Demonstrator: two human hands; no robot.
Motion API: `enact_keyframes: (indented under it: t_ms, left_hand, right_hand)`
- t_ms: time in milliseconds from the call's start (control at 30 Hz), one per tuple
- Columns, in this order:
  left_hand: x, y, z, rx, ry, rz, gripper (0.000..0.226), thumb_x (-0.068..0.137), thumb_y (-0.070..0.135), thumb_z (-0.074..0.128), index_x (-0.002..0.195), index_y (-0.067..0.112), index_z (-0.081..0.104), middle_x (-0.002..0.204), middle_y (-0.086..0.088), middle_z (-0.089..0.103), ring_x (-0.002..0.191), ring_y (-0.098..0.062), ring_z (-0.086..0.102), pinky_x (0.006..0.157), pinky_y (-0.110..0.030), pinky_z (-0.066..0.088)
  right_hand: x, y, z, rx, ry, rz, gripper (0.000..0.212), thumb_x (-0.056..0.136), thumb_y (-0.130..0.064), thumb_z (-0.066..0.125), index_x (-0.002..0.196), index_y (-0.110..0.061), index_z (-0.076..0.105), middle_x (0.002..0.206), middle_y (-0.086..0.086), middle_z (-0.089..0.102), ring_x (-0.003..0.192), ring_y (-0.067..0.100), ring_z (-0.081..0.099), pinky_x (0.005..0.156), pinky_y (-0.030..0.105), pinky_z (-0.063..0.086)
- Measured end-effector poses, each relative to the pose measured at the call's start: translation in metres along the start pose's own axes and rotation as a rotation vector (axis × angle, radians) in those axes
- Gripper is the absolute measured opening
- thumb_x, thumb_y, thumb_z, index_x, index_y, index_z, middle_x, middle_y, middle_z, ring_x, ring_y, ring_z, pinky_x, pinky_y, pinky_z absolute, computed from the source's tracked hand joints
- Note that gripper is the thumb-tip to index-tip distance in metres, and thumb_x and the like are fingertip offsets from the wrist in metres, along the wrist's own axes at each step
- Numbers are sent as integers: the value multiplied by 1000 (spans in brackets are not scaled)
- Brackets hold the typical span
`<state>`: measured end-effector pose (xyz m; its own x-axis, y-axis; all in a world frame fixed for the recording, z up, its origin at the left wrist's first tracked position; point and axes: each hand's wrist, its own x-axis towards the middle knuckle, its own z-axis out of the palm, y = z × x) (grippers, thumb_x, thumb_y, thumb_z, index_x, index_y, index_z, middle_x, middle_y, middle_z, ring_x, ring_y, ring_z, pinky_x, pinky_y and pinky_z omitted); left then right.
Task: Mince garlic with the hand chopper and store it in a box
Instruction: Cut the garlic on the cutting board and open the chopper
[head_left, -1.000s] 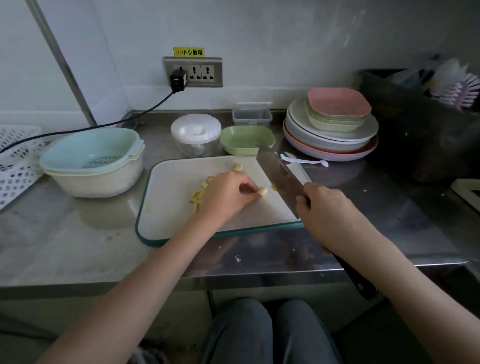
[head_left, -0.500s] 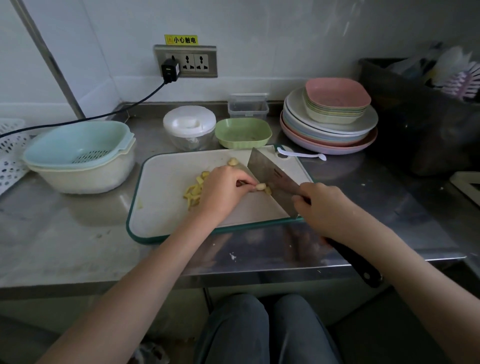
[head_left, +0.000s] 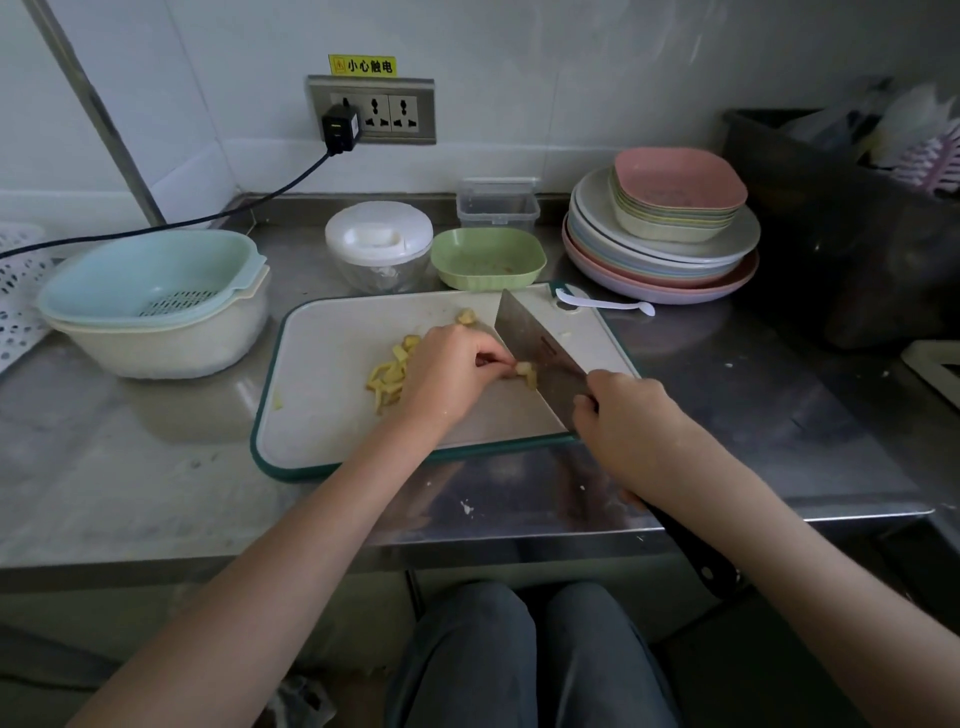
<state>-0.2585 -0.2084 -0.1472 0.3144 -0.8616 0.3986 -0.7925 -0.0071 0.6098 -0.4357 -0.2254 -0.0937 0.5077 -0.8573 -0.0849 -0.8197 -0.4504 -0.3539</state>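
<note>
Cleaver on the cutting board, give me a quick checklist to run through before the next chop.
1. Right hand grips the cleaver by its handle: ok.
2. Left hand pinches the garlic piece beside the blade: ok.
3. Left fingertips clear of the edge: cannot tell, they sit very close.
4. Cutting board lies flat on the steel counter: ok.
5. Sliced garlic pile is pushed aside, left of the hand: ok.
6. Hand chopper within reach behind the board, lid on: ok.

The steel counter (head_left: 156, 467) carries a cutting board (head_left: 332, 415), colander bowl (head_left: 156, 312), hand chopper (head_left: 378, 249), green dish (head_left: 488, 257), clear box (head_left: 497, 205) and stacked plates (head_left: 660, 260).
</note>
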Motion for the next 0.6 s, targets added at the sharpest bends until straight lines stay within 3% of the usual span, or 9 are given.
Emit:
enact_keyframes:
  t_ms: [67,133,267,367,500,600]
  left_hand:
    - [-1,1,-1,0,2,12,7,75,15,78,82,16,79,80,2,74,63,3,51,65,-6,40]
    - [-1,1,-1,-11,12,12,7,75,16,79,81,16,79,79,1,75,65,0,55,69,-15,46]
    - [0,1,-1,2,18,-10,10,75,22,79,83,16,79,81,1,75,69,-4,59,73,-24,50]
    - [0,0,-1,11,14,-18,11,76,24,78,84,16,79,83,1,75,71,-8,63,72,-26,50]
    - [0,2,-2,16,4,-28,11,78,24,77,86,17,79,84,1,75,73,-9,65,73,-27,52]
    - [0,3,-1,21,8,-17,8,78,20,76,85,18,79,83,1,75,72,-9,66,73,-28,53]
  right_hand:
    - [3,2,-2,3,-23,0,15,99,-25,37,90,-14,43,87,9,50,69,24,51,64,35,49]
    - [5,8,-9,38,-27,-7,19,97,-24,39,88,-9,47,86,10,55,61,23,52,61,32,47]
    - [-1,12,-24,123,37,12,24,97,-23,38,86,-8,53,75,10,58,44,23,55,44,32,51]
    - [-4,6,-26,129,26,-9,25,98,-22,36,79,-11,48,68,7,53,35,23,56,33,25,44]
    - [-1,1,-22,109,23,-28,26,98,-22,35,78,-12,48,68,8,53,30,19,52,32,22,39]
    - [1,0,-19,101,0,-15,24,98,-22,35,86,-9,51,73,9,56,35,20,54,36,26,44]
